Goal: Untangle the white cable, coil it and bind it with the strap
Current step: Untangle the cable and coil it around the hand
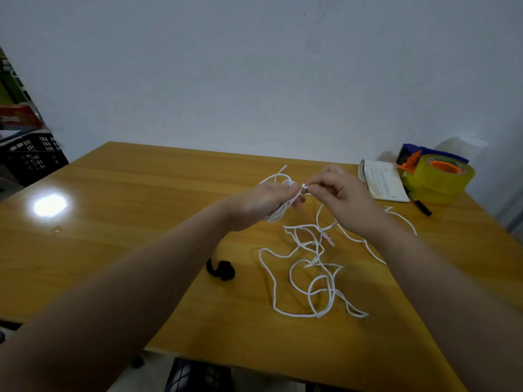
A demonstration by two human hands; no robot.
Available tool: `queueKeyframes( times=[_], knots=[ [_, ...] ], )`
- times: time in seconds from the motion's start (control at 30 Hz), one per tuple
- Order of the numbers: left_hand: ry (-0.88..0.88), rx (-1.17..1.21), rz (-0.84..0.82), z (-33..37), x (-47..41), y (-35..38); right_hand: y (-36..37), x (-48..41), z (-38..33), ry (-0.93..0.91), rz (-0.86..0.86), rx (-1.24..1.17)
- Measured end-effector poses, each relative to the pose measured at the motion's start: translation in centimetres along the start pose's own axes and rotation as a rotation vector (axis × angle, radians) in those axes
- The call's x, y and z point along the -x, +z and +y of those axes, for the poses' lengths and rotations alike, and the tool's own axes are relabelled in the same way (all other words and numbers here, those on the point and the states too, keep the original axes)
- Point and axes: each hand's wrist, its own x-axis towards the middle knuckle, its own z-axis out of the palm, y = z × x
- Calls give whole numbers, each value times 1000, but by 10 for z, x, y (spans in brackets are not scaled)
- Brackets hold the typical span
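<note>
- Both bare forearms enter from the lower edge and reach forward over the table [127, 222], a yellow wood-grain top.
- Loose part of the white cable [318, 315]: it lies on the table in overlapping loops, below and between the two hands and nearer the camera than they are. One strand runs off under the right forearm.
- Strap [223, 270]: black, partly rolled, flat on the table. It sits just left of the loose loops, under the line of the left forearm, and touches neither hand.
- Left hand [263, 203]: raised above the table with its fingers curled round a bundle of cable loops. Loops show both above and below the fist.
- Right hand [343, 198]: raised beside the left, with thumb and forefinger pinching one cable strand close against the left fingertips. The other fingers are curled.
- Behind the right hand: an open notebook [385, 181], a dark pen [423, 207] and yellow tape rolls [441, 179].
- Far left, off the table: a black crate [34, 157].
- Rear: a plain pale wall [254, 66].
</note>
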Motion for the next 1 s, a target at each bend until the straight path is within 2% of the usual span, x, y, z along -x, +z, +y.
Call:
queueKeyframes(
  times=[0.1, 0.2, 0.3, 0.4, 0.47, 0.57, 0.67, 0.83, 0.9, 1.0],
  knots=[
    [30, -176, -27, 4, 5, 4, 0, 2, 2, 85, 78, -52],
    [75, -343, 155, 2, 2, 1, -4, 4, -1, 222, 165, -98],
    [67, -597, 236, -2, -7, -3, -1, 6, -10, 263, 67, -101],
    [118, -765, 195, -6, -15, 5, 1, 2, -28, 280, 10, -273],
    [143, -817, 103, -8, -17, 13, -2, -4, -34, 255, -3, -266],
    [202, -711, 12, -9, -10, 16, -12, -11, -22, 237, 43, -73],
    [172, -473, 22, -2, 0, 10, -23, -13, -6, 241, 45, 128],
    [68, 234, 36, 7, 7, 3, -35, -12, 0, 131, -53, -8],
    [-1, 335, 54, 6, 6, 0, -36, -10, 0, 71, -56, -27],
    [-71, 329, 104, 6, 3, -2, -34, -13, -2, -12, 31, 75]
  ],
)
